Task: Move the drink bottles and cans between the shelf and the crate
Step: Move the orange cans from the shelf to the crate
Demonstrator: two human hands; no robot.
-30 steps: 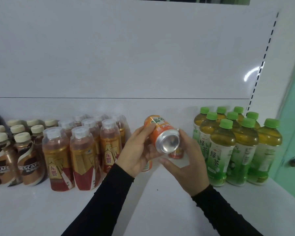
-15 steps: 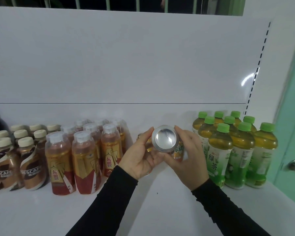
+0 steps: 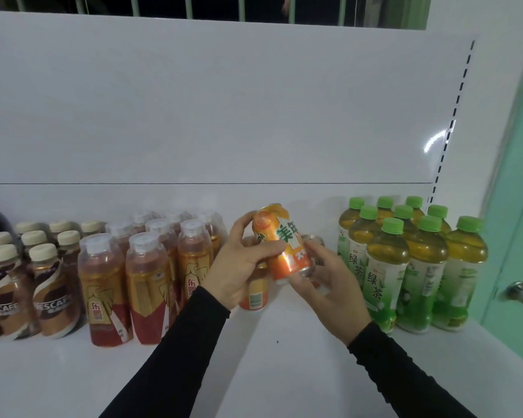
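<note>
Dim, cool and even, lit perhaps from overhead and behind; a bright streak of glare on the white back panel [image 3: 437, 140] near the slotted upright [image 3: 453, 122]; soft shadows on the shelf [image 3: 254, 357] beneath the sleeves; slightly soft throughout, labels smeared; wide-angle bending at the edges; black beyond the window bars [image 3: 191, 6].

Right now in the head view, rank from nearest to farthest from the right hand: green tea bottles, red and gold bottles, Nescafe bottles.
From the right hand:
1. Green tea bottles, just to its right on the shelf.
2. Red and gold bottles, left, past the left hand.
3. Nescafe bottles, far left end.
</note>
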